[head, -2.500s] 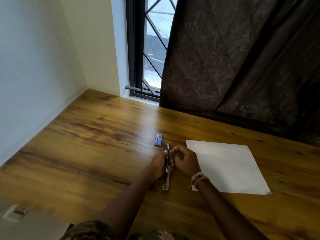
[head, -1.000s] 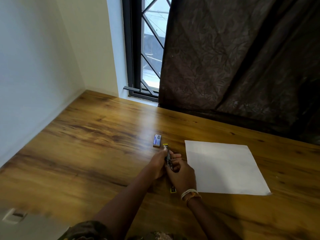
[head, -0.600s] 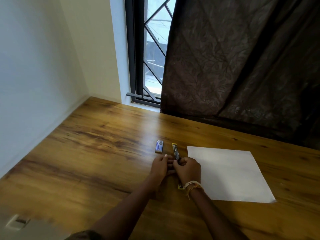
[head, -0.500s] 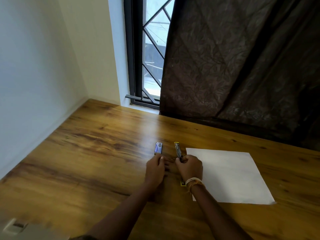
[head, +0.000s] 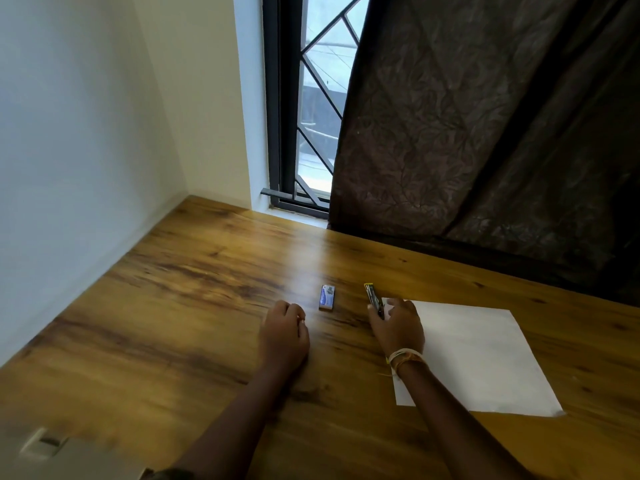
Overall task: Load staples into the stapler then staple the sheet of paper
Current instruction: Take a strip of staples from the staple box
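Left hand (head: 284,332) has let go of the stapler (head: 374,301) and pulled back to the bare counter (head: 173,306), fingers loosely curled on nothing; half a second earlier it sat just by the staple box (head: 326,297). Right hand (head: 396,329) alone now holds the stapler, fingers clamped round its near part, far end sticking out, at the near-left edge of the paper (head: 485,355). Loading looks done, so stapling the sheet is probably next, though whether the stapler is shut can't be told.
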{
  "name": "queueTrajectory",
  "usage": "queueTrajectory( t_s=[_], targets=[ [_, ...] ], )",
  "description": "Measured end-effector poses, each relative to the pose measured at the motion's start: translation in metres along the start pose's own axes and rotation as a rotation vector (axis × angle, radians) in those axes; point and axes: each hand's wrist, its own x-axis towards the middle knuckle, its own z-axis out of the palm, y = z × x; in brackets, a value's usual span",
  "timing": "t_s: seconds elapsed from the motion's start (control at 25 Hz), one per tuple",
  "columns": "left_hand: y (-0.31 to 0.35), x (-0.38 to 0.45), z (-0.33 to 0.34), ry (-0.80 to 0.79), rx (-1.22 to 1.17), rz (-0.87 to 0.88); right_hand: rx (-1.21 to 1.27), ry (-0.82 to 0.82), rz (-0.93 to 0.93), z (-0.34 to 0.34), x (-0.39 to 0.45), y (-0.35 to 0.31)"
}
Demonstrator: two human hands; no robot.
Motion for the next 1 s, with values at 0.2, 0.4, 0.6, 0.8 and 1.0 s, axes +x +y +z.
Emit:
queueTrajectory(
  t_s=[0.2,0.4,0.6,0.8,1.0],
  targets=[
    [-0.001,0.001,0.003,-0.002,0.026,-0.028,0.107,-0.047,-0.278,0.016,-0.011,-0.045],
    [-0.004,0.001,0.006,-0.010,0.017,-0.066,-0.139,-0.422,-0.259,0.039,-0.005,-0.071],
    [-0.003,0.001,0.008,-0.013,0.026,-0.080,-0.176,-0.527,-0.326,0.048,0.014,-0.068],
    [-0.004,0.001,0.008,0.001,0.013,-0.067,-0.133,-0.413,-0.423,0.043,0.007,-0.054],
    [-0.001,0.001,0.005,-0.008,-0.015,-0.034,-0.009,-0.392,-0.290,0.043,-0.016,-0.037]
  ],
)
